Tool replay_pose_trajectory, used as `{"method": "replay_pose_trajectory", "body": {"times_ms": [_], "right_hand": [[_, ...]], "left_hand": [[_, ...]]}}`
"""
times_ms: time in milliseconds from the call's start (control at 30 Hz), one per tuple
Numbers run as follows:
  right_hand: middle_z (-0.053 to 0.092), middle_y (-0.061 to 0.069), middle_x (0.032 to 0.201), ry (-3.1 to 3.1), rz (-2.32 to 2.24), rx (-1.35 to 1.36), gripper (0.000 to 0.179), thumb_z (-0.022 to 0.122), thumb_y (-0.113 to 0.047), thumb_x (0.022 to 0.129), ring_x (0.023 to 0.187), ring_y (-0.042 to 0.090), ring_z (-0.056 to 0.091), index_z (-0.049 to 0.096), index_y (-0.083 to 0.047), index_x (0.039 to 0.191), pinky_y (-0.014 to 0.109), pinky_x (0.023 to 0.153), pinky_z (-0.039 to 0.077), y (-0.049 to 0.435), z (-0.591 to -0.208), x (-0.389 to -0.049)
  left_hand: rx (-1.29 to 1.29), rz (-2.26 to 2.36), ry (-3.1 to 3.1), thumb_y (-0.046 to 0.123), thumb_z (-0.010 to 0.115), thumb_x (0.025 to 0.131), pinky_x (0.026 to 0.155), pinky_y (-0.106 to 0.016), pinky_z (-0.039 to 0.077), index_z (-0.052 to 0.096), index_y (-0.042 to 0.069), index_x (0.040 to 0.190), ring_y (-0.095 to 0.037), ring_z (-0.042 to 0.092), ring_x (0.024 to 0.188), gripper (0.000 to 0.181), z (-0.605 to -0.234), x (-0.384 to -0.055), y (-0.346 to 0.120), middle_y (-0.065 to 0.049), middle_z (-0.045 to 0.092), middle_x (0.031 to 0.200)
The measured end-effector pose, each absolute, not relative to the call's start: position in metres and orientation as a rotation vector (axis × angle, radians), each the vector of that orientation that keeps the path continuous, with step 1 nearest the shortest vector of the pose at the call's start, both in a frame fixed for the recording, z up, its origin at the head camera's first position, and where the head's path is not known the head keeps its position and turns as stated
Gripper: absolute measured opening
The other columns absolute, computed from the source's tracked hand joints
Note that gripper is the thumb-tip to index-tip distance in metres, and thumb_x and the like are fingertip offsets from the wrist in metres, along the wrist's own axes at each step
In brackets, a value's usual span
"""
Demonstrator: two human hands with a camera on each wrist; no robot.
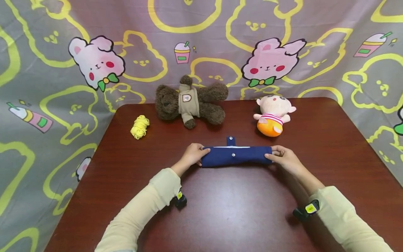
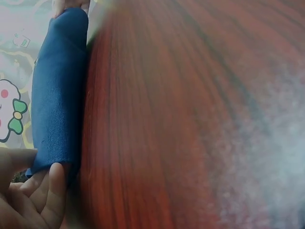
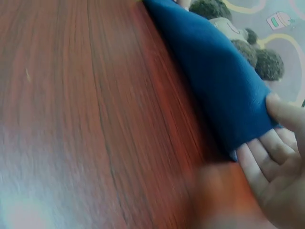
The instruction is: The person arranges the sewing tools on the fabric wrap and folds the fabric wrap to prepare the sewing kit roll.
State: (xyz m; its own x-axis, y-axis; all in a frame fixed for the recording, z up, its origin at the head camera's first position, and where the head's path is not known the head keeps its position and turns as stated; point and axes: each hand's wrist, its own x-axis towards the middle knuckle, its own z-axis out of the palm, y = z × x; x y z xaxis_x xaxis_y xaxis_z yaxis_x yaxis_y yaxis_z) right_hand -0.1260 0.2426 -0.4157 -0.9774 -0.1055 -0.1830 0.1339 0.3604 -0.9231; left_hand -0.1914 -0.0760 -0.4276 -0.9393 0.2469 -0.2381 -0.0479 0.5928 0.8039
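Note:
A long, dark blue fabric pouch [image 1: 242, 159], folded flat, has a snap stud on its front. A small snap tab [image 1: 231, 141] sticks up behind its top edge, where a strip of white shows. At its left end my left hand [image 1: 192, 154] pinches the cloth, thumb on the front and fingers behind. My right hand [image 1: 284, 159] grips the opposite end the same way. In the left wrist view the pouch [image 2: 59, 90] runs away from the fingers toward the other hand. The right wrist view shows the pouch [image 3: 214, 71] with fingers under its end.
On the brown table [image 1: 233, 210], a brown teddy bear [image 1: 212, 103] lies at the back. Yellow yarn [image 1: 140, 127] sits to its left, and a pink plush toy [image 1: 273, 117] to its right. A patterned curtain [image 1: 204, 45] hangs behind.

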Motion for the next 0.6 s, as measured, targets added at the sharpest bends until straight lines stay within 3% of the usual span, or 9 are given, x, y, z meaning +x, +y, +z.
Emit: {"method": "replay_pose_trajectory", "body": {"times_ms": [267,600], "right_hand": [[0.054,-0.010,0.062,2.459,-1.583,0.233,0.043,0.055,-0.035,0.088,0.057,0.006,0.052,0.052,0.006,0.099,0.024,0.057,0.044,0.235,-0.406,-0.126],[0.051,-0.006,0.062,2.397,-1.509,0.316,0.033,0.050,-0.028,0.089,0.057,0.006,0.051,0.053,0.005,0.090,0.024,0.056,0.049,0.228,-0.400,-0.137]], "left_hand": [[0.149,1.328,2.456,0.021,0.056,0.088,0.035,-0.026,0.044,0.057,-0.002,0.080,-0.009,0.047,0.031,0.025,-0.426,-0.189,-0.075,-0.005,0.049,0.050],[0.181,1.189,2.580,0.024,0.056,0.088,0.034,-0.020,0.033,0.051,0.006,0.066,-0.009,0.038,0.030,0.029,-0.422,-0.195,-0.072,0.001,0.041,0.043]]}}
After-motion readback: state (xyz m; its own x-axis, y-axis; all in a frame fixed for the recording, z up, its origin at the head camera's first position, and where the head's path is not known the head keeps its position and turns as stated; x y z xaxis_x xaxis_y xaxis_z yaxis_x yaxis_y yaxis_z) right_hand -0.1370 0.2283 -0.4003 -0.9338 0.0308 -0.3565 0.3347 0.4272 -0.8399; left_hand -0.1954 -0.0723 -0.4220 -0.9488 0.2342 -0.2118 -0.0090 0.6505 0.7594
